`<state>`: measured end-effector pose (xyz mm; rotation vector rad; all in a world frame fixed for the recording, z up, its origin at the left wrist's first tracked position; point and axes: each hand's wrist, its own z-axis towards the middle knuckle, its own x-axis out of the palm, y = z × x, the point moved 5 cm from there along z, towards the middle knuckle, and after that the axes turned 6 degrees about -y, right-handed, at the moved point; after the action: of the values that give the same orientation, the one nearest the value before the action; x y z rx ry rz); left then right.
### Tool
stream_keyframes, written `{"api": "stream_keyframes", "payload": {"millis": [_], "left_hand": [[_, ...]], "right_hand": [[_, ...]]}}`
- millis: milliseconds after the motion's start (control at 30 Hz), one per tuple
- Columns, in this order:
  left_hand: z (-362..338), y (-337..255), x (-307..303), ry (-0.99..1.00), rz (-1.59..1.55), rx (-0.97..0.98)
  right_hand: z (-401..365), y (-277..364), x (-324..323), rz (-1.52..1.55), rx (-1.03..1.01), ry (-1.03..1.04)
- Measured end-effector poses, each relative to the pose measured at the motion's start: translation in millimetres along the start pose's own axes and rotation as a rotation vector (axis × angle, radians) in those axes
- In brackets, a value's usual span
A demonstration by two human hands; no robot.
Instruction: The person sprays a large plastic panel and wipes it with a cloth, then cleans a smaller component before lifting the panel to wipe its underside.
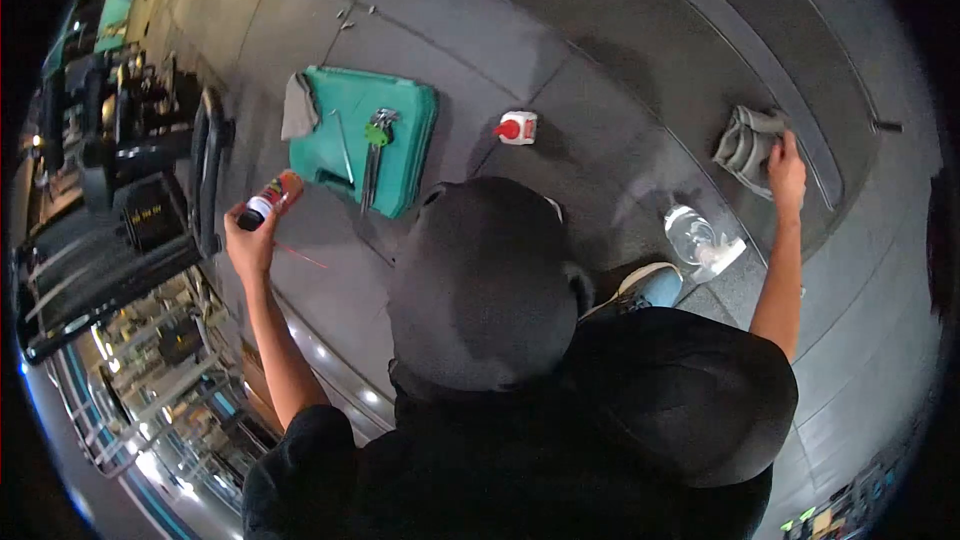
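Note:
My left hand [250,240] is closed around a small can or bottle [272,200] with a black end and a white, red and orange label. A thin red straw-like line [305,257] shows just beside that hand. On the other side, my right hand [787,175] has its fingers on the edge of a folded grey cloth [748,148], which rests on a dark surface. Near the left hand lies a green tool case [400,105], with an adjustable wrench with a green part [380,128], a thin metal tool [343,145] and a grey cloth [298,108] on it.
A white bottle with a red cap [516,128] stands on the tiled floor. A clear plastic container or bag [692,235] lies near my shoe [655,288]. Gym equipment [110,240] fills the left side. A long dark curved platform [700,50] runs along the upper right.

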<state>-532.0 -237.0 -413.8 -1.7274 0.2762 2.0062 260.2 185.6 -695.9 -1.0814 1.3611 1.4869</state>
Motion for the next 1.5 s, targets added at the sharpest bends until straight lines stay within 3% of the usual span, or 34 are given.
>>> {"api": "stream_keyframes", "payload": {"millis": [67, 100, 133, 200, 267, 333, 433, 467, 533, 567, 600, 667, 700, 767, 800, 833, 900, 933, 967, 1033, 1133, 1267, 1333, 1400, 1433, 1467, 1500], "left_hand": [[-11.4, 91.6, 23.1, -0.006, 0.029, -0.082], [-32.6, 89.9, 23.8, 0.103, 0.005, -0.283], [-40.2, 126.3, 40.5, 0.030, 0.059, -0.173], [-65.5, 143.2, 59.3, 0.024, 0.147, -0.203], [-84.1, 160.6, 78.3, 0.059, 0.084, -0.259], [-93.0, 184.0, 101.0, 0.102, 0.039, -0.255], [-98.0, 199.9, 121.7, 0.131, 0.048, -0.236], [-93.5, 202.3, 121.1, 0.140, 0.044, -0.226], [-87.1, 213.8, 126.7, 0.334, -0.106, -0.458], [-77.0, 247.0, 139.9, 0.341, 0.017, -0.337], [-70.1, 236.1, 136.2, 0.345, 0.013, -0.328], [-51.1, 192.1, 113.3, 0.347, 0.313, -0.122], [-45.9, 180.2, 111.6, -0.157, 0.437, 0.298], [-42.2, -2.6, 51.7, -0.198, 0.060, 0.590], [-49.4, -60.1, 50.8, -0.017, -0.139, 0.553], [-60.4, -105.6, 60.2, 0.164, -0.333, 0.508], [-92.8, -173.0, 115.7, 0.612, -0.725, 0.564], [-115.9, -204.2, 130.6, 0.896, -0.974, 0.379], [-131.8, -223.2, 169.7, 0.766, -0.841, 0.622], [-155.1, -250.3, 216.6, 0.624, -0.910, 0.706], [-167.6, -275.6, 239.0, 0.552, -0.862, 0.785], [-169.1, -277.4, 244.9, 0.599, -0.742, 0.694], [-157.4, -266.1, 233.0, 0.691, -0.765, 0.450], [-134.0, -239.0, 201.9, 0.443, -0.976, 0.558], [-113.8, -233.1, 146.2, 0.438, -0.916, 0.468], [-92.9, -211.0, 129.2, 0.163, -0.795, 0.587], [-69.9, -185.7, 93.6, 0.137, -0.758, 0.496]], "right_hand": [[11.1, -9.8, -0.8, 0.014, 0.034, -0.003], [18.1, -18.2, 3.5, 0.013, 0.018, -0.003], [24.3, -30.9, 9.1, 0.116, 0.073, -0.015], [31.1, -44.1, 5.0, 0.204, 0.132, -0.038], [31.1, -50.2, -6.3, 0.565, 0.230, -0.064], [26.4, -22.5, -38.8, 0.600, 0.208, -0.086], [19.0, -7.4, -69.5, 1.026, 0.407, -0.293], [15.5, -2.4, -81.5, 1.016, 0.414, -0.303], [13.0, 14.4, -102.0, 0.840, 0.249, -0.204], [8.8, 23.8, -110.9, 0.803, 0.178, -0.138], [4.4, 27.0, -120.3, 0.799, 0.184, -0.147], [-8.5, 32.1, -137.7, 0.469, 0.095, -0.153], [-17.6, 28.0, -147.3, 0.338, 0.059, -0.198], [-46.1, 27.5, -163.8, 0.161, 0.034, -0.162], [-59.2, 33.2, -173.5, -0.008, -0.010, -0.115], [-74.7, 54.8, -182.3, -0.055, 0.090, -0.016], [-108.8, 67.6, -179.6, 0.001, 0.134, 0.141], [-124.9, 75.1, -176.3, -0.028, 0.166, 0.264], [-139.7, 77.4, -172.3, -0.057, 0.195, 0.385], [-172.2, 53.2, -146.5, 0.111, 0.151, 0.443], [-202.6, 64.8, -131.6, 0.230, 0.191, 0.417], [-217.4, 64.7, -106.2, 0.302, 0.130, 0.378], [-217.8, 49.7, -91.3, 0.281, 0.134, 0.330], [-214.9, 37.5, -78.4, 0.320, 0.106, 0.342], [-208.8, 55.9, -84.6, 0.341, 0.080, 0.336], [-202.8, 73.7, -94.3, 0.358, 0.057, 0.326], [-200.2, 71.0, -93.8, 0.358, 0.048, 0.331]]}}
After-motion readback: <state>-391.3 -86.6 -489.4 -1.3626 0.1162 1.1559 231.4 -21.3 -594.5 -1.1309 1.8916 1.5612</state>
